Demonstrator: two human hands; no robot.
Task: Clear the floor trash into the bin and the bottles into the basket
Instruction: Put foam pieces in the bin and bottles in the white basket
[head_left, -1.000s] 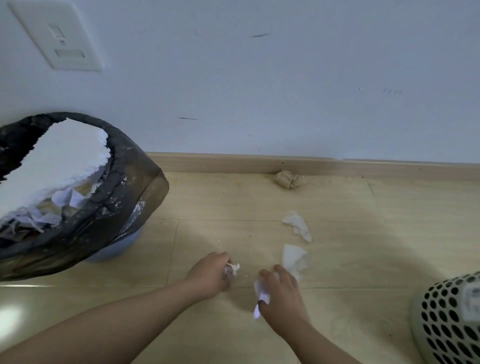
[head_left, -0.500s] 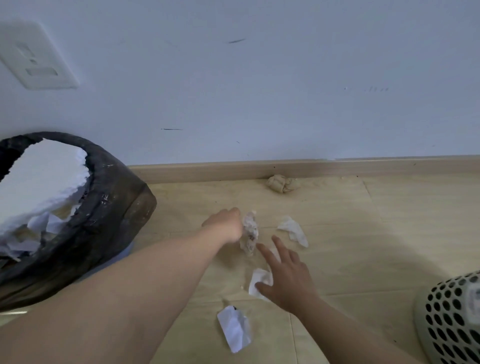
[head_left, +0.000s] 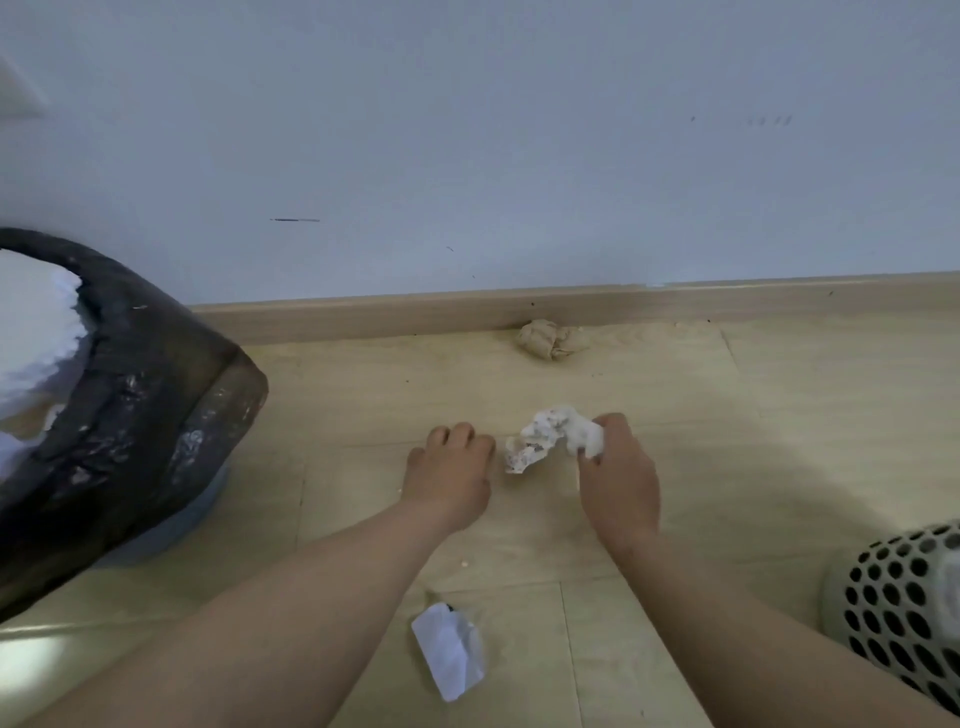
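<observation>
My right hand (head_left: 618, 478) grips one end of a crumpled, stained white tissue wad (head_left: 545, 439) just above the wooden floor. My left hand (head_left: 452, 470) is right beside the wad's other end, fingers bent down toward the floor, with nothing visible in it. A folded white paper scrap (head_left: 449, 652) lies on the floor between my forearms. By the baseboard sits a crumpled brown paper ball (head_left: 550, 338). The bin (head_left: 156, 415), lined with a black bag, stands at the left. The perforated basket (head_left: 893, 603) is at the lower right. No bottle is in view.
White foam and paper scraps (head_left: 31, 332) fill the top of the bin. The wall and its wooden baseboard (head_left: 363, 314) run across the back. Small crumbs dot the floor near my left wrist.
The stained wad that my left hand held is now in my right hand, together with the white tissue from the floor. My right hand moved forward and closed; my left hand drew back slightly.
</observation>
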